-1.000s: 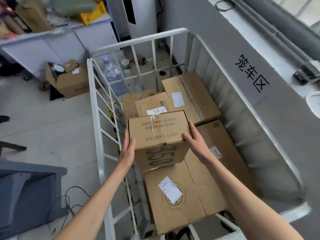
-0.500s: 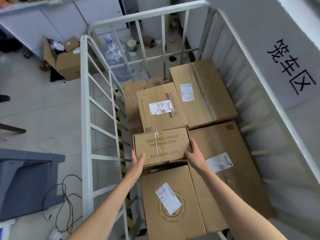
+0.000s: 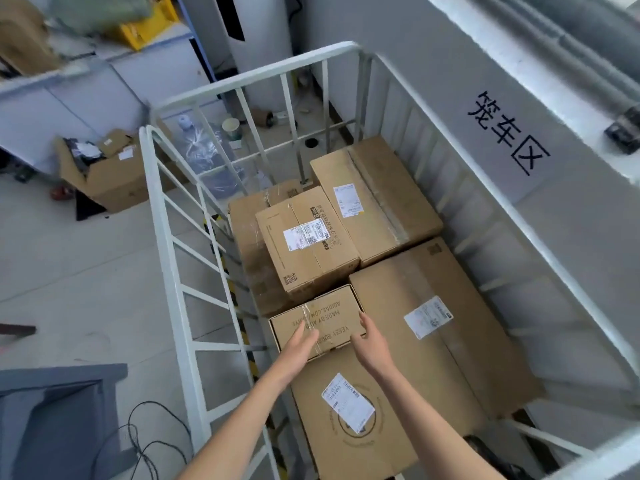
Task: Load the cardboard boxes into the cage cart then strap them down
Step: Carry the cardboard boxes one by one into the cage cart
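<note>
Head view, looking down into a white steel cage cart (image 3: 259, 75) that stood against a grey wall bearing three black characters (image 3: 509, 133). A small shoe carton (image 3: 334, 315) printed "YEEZY BOOST" lay inside the cart near its left side, on top of lower boxes. It sat between a shipping-labelled box (image 3: 304, 251) on its far side and a box with a round printed mark (image 3: 353, 424) on its near side, with a large flat box (image 3: 450, 344) just beside it on the right. A further large box (image 3: 377, 199) occupied the far right corner.

The left hand (image 3: 299, 344) was flat, fingers straight and together, laid over the near left part of the shoe carton's top. The right hand (image 3: 370, 341) was open, fingers straight, at the carton's near right corner; whether it touched the cardboard could not be told. Neither hand gripped anything.

Outside the cart, an open carton (image 3: 114, 181) sat on the floor, a water jug (image 3: 201, 150) stood behind the bars, and black cables (image 3: 145, 441) lay near the left.
</note>
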